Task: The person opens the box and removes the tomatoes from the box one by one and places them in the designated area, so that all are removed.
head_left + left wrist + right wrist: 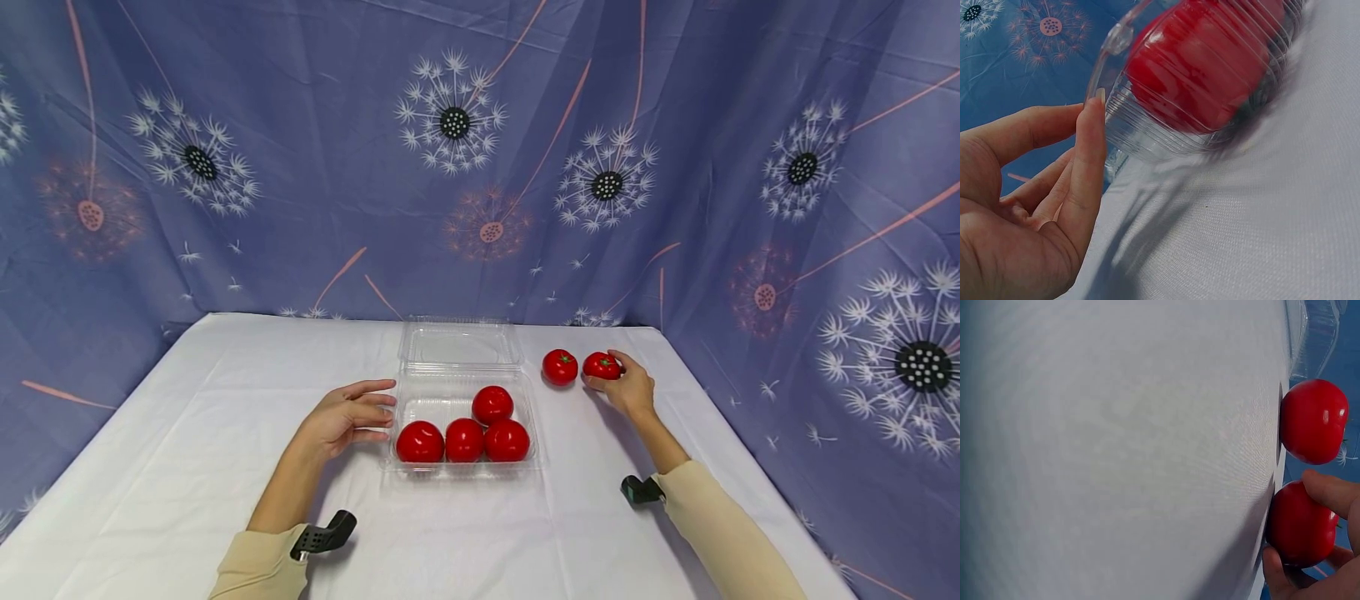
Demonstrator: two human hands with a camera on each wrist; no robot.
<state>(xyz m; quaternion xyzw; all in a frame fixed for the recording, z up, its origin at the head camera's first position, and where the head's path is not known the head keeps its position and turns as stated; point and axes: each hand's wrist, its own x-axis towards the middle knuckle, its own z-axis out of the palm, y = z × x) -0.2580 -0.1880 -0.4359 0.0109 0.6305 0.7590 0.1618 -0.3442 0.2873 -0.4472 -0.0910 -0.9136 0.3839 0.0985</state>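
A clear plastic clamshell box point(459, 468) lies with its lid point(461, 343) folded back, several red tomatoes point(464, 440) inside its base. At the box's left edge is my left hand point(347, 421), its extended fingertips right at the rim; the left wrist view shows them against the clear edge point(1107, 62). My right hand point(632, 388) grips a tomato point(1300, 526) between thumb and fingers, at the back right of the table. Just left of it sits another tomato point(559, 367), its green star-shaped top showing. In the right wrist view, the held tomato sits low over the cloth.
White cloth covers the table point(172, 467), and its back edge meets a blue curtain point(337, 167) printed with dandelions. The curtain also hangs along the right side. Each wrist carries a black camera mount point(324, 536) over a beige sleeve point(262, 565).
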